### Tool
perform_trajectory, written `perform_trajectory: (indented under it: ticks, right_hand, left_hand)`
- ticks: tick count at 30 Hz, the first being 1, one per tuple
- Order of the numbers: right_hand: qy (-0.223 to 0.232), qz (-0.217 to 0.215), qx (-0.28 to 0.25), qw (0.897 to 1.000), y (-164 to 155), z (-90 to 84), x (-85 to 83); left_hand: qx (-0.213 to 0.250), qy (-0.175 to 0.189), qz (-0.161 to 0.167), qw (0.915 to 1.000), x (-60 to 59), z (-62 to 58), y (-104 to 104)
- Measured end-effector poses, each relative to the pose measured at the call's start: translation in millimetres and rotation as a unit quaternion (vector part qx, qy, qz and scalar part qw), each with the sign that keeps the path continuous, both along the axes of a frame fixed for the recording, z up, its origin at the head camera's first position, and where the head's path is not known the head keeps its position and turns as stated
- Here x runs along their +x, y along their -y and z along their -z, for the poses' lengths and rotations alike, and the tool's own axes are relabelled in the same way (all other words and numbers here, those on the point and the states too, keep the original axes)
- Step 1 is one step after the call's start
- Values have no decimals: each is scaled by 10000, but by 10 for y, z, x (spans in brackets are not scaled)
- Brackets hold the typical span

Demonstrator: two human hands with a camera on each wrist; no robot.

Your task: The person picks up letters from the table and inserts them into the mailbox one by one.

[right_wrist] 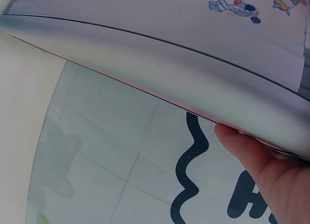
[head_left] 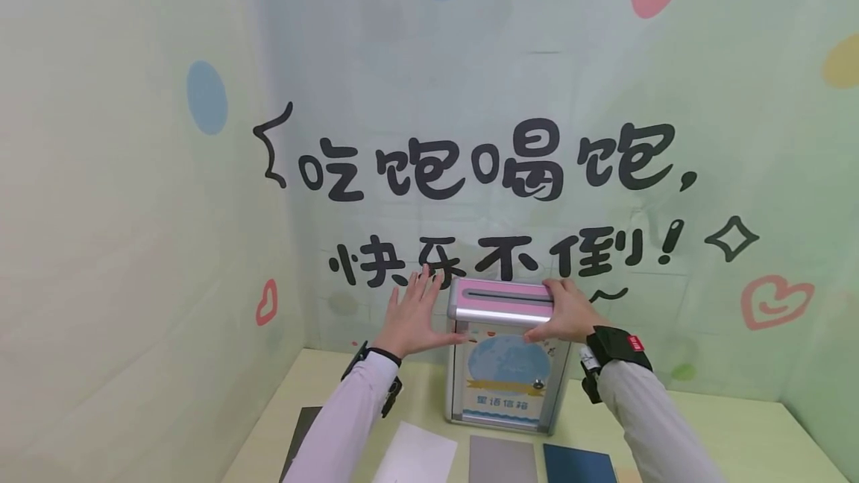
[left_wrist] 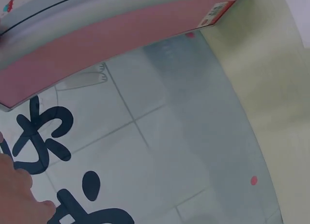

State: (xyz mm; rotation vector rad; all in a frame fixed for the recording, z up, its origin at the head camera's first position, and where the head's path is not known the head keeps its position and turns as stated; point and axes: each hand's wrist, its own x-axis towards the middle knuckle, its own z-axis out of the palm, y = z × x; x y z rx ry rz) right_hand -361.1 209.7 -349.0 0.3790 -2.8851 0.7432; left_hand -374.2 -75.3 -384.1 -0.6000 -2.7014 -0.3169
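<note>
Head view: your box (head_left: 499,364) is upright metal, silver-sided, pink slotted top, printed front panel, standing on the pale table (head_left: 738,431) | your left hand (head_left: 416,315) lies flat, fingers straight, against its left side | your right hand (head_left: 570,311) curls over the top right edge, gripping it.

Pink top of box (left_wrist: 116,37) seen close, upper frame. Edge of left hand (left_wrist: 17,197) at lower left. Black lettering (left_wrist: 46,132) on wall behind.
</note>
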Motion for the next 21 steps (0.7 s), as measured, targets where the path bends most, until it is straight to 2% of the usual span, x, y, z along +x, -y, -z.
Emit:
perform_trajectory:
  ticks: [8,21]
  right_hand:
    - [-27,30,-44,10000,15,3,3]
    - [-67,37,-31,10000,7,-3,-11]
  left_hand:
    - [121,143,-115,9998,18,98,211]
    - [-249,317,-442,9982,93,286,456]
